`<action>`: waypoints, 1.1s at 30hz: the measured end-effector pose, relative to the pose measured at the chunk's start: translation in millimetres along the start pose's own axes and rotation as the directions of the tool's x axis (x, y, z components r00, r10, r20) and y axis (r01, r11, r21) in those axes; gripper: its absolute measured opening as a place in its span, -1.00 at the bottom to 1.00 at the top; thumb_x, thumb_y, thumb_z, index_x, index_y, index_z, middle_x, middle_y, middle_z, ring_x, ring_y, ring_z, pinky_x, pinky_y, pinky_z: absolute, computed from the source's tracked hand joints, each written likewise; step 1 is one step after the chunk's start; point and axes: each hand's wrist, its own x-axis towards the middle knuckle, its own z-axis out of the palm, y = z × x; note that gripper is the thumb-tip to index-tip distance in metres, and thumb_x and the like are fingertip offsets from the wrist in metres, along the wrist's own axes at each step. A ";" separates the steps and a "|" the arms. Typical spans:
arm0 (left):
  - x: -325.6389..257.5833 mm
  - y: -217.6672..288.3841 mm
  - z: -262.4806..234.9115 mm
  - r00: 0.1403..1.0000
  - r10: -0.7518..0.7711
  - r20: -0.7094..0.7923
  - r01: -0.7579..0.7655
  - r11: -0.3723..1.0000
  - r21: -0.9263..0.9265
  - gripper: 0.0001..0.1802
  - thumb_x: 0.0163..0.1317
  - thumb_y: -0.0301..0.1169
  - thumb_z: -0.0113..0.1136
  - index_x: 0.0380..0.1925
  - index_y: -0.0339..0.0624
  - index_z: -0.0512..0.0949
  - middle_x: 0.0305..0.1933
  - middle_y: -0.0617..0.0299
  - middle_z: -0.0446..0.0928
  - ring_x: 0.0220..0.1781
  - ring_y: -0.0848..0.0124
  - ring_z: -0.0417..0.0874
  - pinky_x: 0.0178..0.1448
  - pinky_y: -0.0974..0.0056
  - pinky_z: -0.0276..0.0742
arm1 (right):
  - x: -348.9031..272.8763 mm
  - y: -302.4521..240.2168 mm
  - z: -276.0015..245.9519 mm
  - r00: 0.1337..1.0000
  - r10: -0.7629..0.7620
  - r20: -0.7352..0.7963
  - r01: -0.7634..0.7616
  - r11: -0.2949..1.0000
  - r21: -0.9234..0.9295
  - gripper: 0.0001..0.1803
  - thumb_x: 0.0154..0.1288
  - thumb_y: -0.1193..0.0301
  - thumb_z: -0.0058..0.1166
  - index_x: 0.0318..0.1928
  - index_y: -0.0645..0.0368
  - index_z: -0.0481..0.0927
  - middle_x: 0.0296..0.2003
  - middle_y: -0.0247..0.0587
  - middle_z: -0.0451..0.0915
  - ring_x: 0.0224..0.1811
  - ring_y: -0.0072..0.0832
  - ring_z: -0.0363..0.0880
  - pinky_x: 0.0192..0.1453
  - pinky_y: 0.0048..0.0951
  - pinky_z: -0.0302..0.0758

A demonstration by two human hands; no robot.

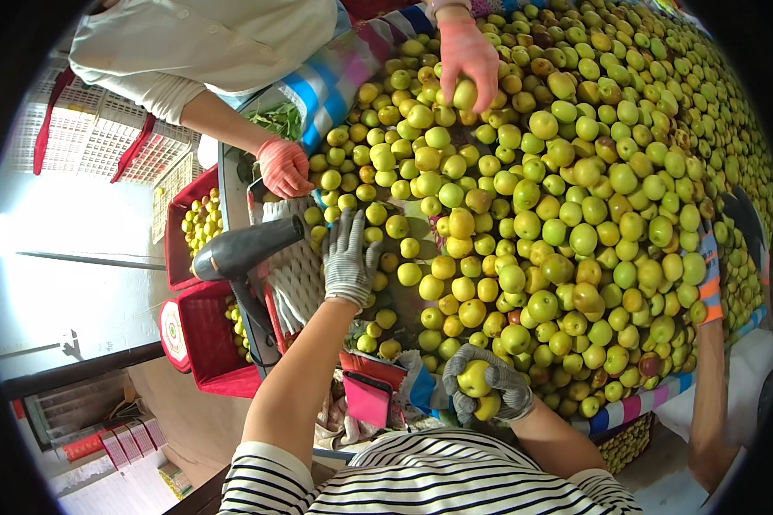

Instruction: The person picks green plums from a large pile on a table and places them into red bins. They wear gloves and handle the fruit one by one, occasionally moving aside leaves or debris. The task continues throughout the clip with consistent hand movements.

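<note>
A large heap of round yellow-green fruits [567, 232], which look like jujubes, covers the table. My left hand [349, 257], in a grey knitted glove, is open with fingers stretched out over loose fruits at the heap's left edge. It lies beside a stack of white foam netting [292, 275] and a black hair dryer [249, 249]. My right hand [502, 386], in a matching glove, is closed around a yellow-green fruit [474, 378] at the near edge. A second fruit [487, 406] shows under its fingers; whether it is gripped too I cannot tell.
Across the table a person's pink-gloved hands [470, 60] work at the heap, one on a fruit. Another person's gloved hand [710, 275] reaches in from the right. Red crates [219, 348] with fruit stand at left. A pink phone-like rectangle [368, 399] lies near my body.
</note>
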 end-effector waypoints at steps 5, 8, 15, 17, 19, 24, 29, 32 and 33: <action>-15.6 -16.4 -19.5 0.895 -0.402 0.193 0.404 0.914 0.032 -0.38 0.35 -0.10 -0.01 0.37 -0.02 0.23 0.38 -0.06 0.25 0.33 -0.05 0.32 0.36 -0.12 0.19 | 2.9 1.8 -1.7 0.994 -0.108 -0.005 0.108 0.994 0.005 -0.45 0.26 0.06 0.18 -0.01 0.27 0.42 -0.21 -0.03 0.52 -0.45 -0.46 0.53 -0.40 -0.41 0.61; -24.7 -2.6 -16.8 0.983 -0.148 -0.109 0.154 0.987 0.048 -0.32 0.15 -0.23 0.22 0.30 -0.04 0.30 0.25 -0.04 0.36 0.27 -0.03 0.37 0.31 -0.13 0.22 | 5.5 8.1 -11.2 0.985 -0.164 -0.056 0.168 0.983 0.075 -0.50 0.28 0.11 0.16 0.01 0.25 0.42 -0.17 -0.02 0.51 -0.45 -0.43 0.52 -0.41 -0.32 0.59; -65.4 147.8 -4.1 0.879 0.448 0.163 -0.381 0.866 -0.325 -0.13 0.03 -0.18 0.22 0.40 -0.09 0.20 0.48 -0.04 0.12 0.45 -0.06 0.21 0.52 -0.21 -0.05 | 2.0 8.8 -17.7 0.976 -0.174 -0.129 0.184 0.980 0.076 -0.52 0.31 0.11 0.12 0.04 0.20 0.42 -0.21 -0.02 0.53 -0.41 -0.39 0.53 -0.33 -0.31 0.60; -73.9 148.7 3.6 0.880 0.434 0.192 -0.377 0.886 -0.271 -0.12 0.09 -0.13 0.16 0.43 -0.09 0.13 0.52 -0.01 0.04 0.51 0.01 0.13 0.53 -0.17 -0.08 | 0.2 10.0 -18.8 0.978 -0.162 -0.133 0.169 0.985 0.045 -0.51 0.30 0.10 0.12 0.05 0.19 0.41 -0.21 -0.02 0.53 -0.41 -0.38 0.52 -0.33 -0.31 0.56; -75.6 145.9 1.5 0.866 0.439 0.240 -0.394 0.894 -0.214 -0.13 0.14 -0.12 0.13 0.45 -0.09 0.09 0.54 0.02 0.01 0.53 0.06 0.09 0.54 -0.15 -0.09 | 1.8 8.4 -17.4 0.981 -0.160 -0.111 0.164 0.986 0.027 -0.50 0.29 0.10 0.13 0.05 0.20 0.41 -0.21 -0.03 0.53 -0.40 -0.39 0.52 -0.34 -0.32 0.56; -73.2 116.7 -16.5 0.901 0.345 0.262 -0.282 0.926 -0.251 -0.14 0.06 -0.21 0.24 0.40 -0.09 0.19 0.51 0.04 0.10 0.52 0.03 0.12 0.53 -0.06 0.01 | 4.6 10.1 -20.5 0.985 -0.163 -0.061 0.165 0.986 0.034 -0.51 0.29 0.10 0.14 0.04 0.19 0.43 -0.19 -0.07 0.53 -0.44 -0.41 0.50 -0.41 -0.34 0.52; -81.4 84.9 -19.9 0.918 0.220 0.331 -0.146 0.961 -0.235 -0.11 0.01 -0.21 0.29 0.41 0.12 0.20 0.52 0.05 0.07 0.45 0.01 0.23 0.43 -0.06 0.21 | 5.4 8.7 -17.2 0.987 -0.141 -0.071 0.146 0.986 0.074 -0.54 0.28 0.11 0.15 0.03 0.18 0.45 -0.16 -0.10 0.52 -0.45 -0.41 0.49 -0.44 -0.35 0.50; -75.8 78.9 -28.3 0.892 0.225 0.392 -0.158 0.968 -0.197 -0.11 0.06 -0.22 0.29 0.43 0.15 0.16 0.53 0.09 0.06 0.43 0.03 0.26 0.42 -0.04 0.23 | 4.4 7.9 -17.1 0.988 -0.140 -0.068 0.145 0.986 0.081 -0.54 0.28 0.11 0.15 0.02 0.18 0.46 -0.16 -0.11 0.53 -0.45 -0.42 0.49 -0.45 -0.36 0.49; -73.1 77.3 -31.8 0.880 0.226 0.417 -0.160 0.969 -0.186 -0.12 0.07 -0.23 0.29 0.43 0.14 0.16 0.53 0.10 0.06 0.43 0.04 0.26 0.41 -0.04 0.23 | 4.5 7.8 -18.0 0.986 -0.148 -0.071 0.154 0.985 0.074 -0.54 0.28 0.11 0.15 0.01 0.18 0.46 -0.16 -0.11 0.53 -0.46 -0.43 0.49 -0.45 -0.36 0.49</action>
